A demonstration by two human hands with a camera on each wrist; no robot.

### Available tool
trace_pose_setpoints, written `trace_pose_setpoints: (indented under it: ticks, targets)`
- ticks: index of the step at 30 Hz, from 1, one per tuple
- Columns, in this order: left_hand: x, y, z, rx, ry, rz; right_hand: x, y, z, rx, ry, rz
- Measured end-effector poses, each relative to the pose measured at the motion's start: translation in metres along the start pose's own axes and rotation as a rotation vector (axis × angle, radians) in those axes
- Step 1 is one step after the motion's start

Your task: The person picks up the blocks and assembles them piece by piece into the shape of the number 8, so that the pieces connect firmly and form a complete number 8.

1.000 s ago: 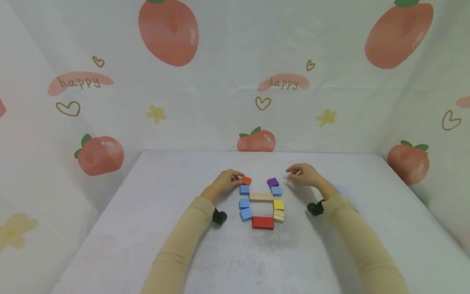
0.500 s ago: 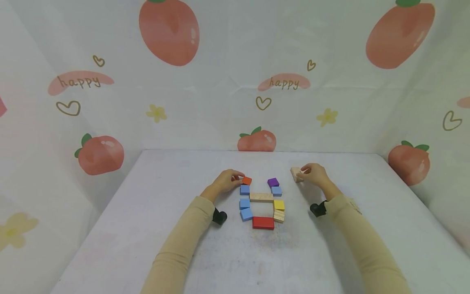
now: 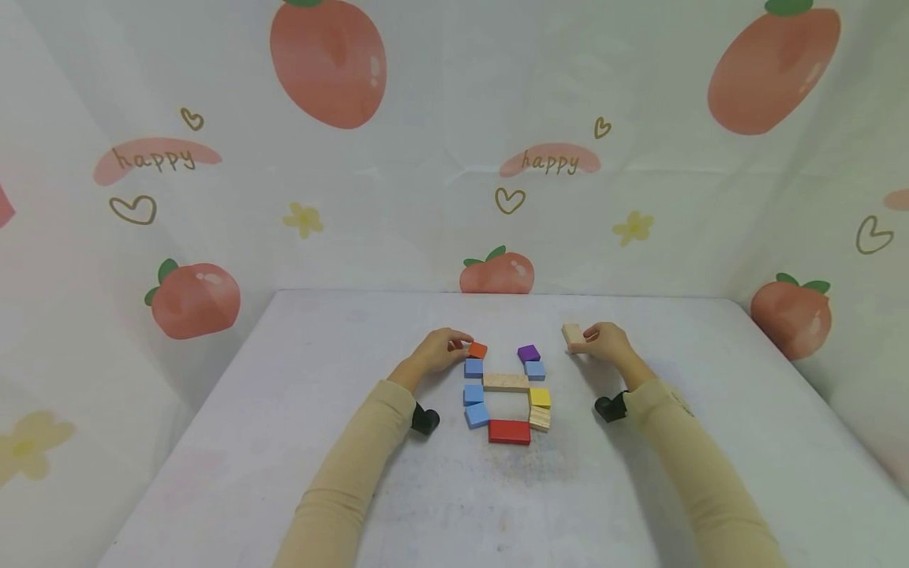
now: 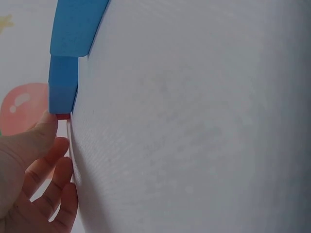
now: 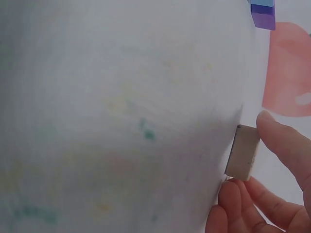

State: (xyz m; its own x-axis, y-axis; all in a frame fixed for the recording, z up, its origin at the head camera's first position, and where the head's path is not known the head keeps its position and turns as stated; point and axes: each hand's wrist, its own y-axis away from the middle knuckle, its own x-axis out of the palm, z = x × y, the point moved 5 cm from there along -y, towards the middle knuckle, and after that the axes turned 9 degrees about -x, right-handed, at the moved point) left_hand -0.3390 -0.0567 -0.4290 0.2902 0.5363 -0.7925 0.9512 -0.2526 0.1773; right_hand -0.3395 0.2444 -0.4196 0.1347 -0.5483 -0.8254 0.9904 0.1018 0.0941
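Observation:
An orange block lies at the far end of the left column of blocks. Its left side is pinched between thumb and index finger of my left hand; only a red sliver of it shows past the blue block in the left wrist view. Farther right, my right hand holds a plain wooden block by its right side. In the right wrist view that wooden block stands between the thumb and the curled fingers. A purple block lies between the two hands.
Blue blocks form the left column. A wooden bar bridges the middle, with a light blue block, a yellow block and a striped wooden block at right. A red block lies nearest on the white table.
The right hand has shifted a little right, and the plain wooden block has come into view beside its fingers. The left hand stays at the orange block; the other blocks keep their places.

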Motion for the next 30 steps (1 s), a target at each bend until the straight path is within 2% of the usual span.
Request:
trace_pose_setpoints:
  ticks: [11,18,30]
  targets:
    - [0.0017,-0.0019,0.0029,-0.017,0.017,-0.003,0.0003,0.0016,0.002,0.023,-0.035,-0.037]
    - [0.0008,-0.001,0.0013,-0.003,-0.002,-0.005,0.0,0.0002,-0.0022,0.032,-0.077,-0.056]
    - [-0.0002,-0.0005,0.0012,0.004,0.005,-0.004,-0.0018,0.0007,0.0023,-0.047,-0.116,-0.047]
